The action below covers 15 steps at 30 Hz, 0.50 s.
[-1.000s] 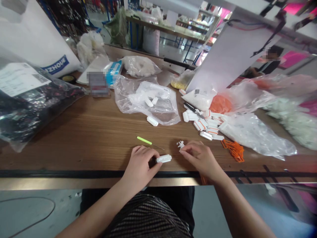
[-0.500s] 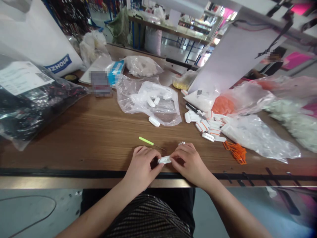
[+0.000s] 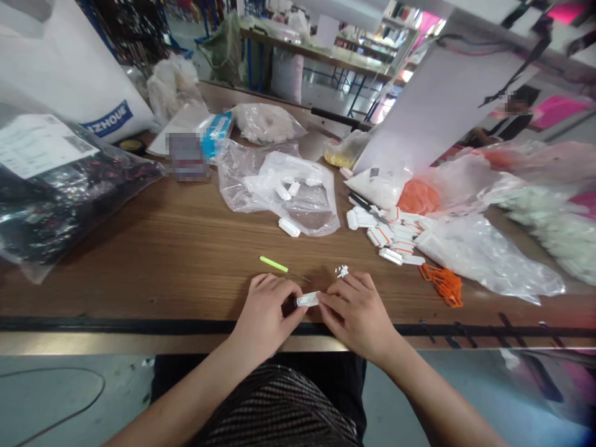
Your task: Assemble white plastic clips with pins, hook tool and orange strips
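Note:
A narrow white ribbed plastic strip [image 3: 307, 299] sits just above the wooden table's front edge, pinched between both hands. My left hand [image 3: 265, 315] grips its left end, and the fingers hide part of it. My right hand [image 3: 356, 316] holds the other end. A little pile of tiny white plastic bits [image 3: 342, 270] lies on the wood [image 3: 158, 261] just above my right fingers. A thin tool with a lime-green handle and a metal point [image 3: 274, 264] rests above my left hand, not touching it.
Behind the hands lies a clear plastic bag of white parts [image 3: 293, 192], with one white part [image 3: 289, 227] beside it. To the right are a heap of white-and-orange parts [image 3: 391, 239] and orange plastic pieces [image 3: 442, 284]. A dark packed bag [image 3: 60, 180] fills the left. A co-worker's arm [image 3: 484, 135] shows far right.
My right hand has moved left from the tiny bits to the strip's end. The strip has shifted slightly left and now lies between both hands, while the tiny bits stay on the table.

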Available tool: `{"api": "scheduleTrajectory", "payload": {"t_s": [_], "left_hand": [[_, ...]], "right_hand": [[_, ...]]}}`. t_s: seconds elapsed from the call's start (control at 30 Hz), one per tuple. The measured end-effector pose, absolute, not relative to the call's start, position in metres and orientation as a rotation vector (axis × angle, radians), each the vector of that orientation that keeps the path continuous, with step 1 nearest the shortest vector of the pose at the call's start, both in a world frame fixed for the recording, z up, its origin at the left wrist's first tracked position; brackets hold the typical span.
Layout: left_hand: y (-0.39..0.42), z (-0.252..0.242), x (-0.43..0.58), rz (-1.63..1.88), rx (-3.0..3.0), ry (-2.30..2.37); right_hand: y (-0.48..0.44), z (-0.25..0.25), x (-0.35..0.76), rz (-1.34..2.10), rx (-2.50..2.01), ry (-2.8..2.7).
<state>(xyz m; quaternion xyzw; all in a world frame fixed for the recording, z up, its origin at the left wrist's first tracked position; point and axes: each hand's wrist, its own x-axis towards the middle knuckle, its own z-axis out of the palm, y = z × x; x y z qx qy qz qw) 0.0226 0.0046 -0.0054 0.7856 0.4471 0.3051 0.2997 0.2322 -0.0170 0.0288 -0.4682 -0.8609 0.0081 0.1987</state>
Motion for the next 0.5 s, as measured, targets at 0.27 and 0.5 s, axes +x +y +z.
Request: {"api": "scheduleTrajectory", "payload": {"t_s": [0.27, 0.5], "left_hand": [[0.005, -0.004, 0.021, 0.802, 2.089, 1.195], [0.004, -0.004, 0.023, 0.799, 2.096, 1.201]], "right_hand": [[0.001, 0.022, 0.275, 0.378, -1.446, -2.085], [0.035, 0.017, 0.305, 0.506, -1.772, -2.021]]}}
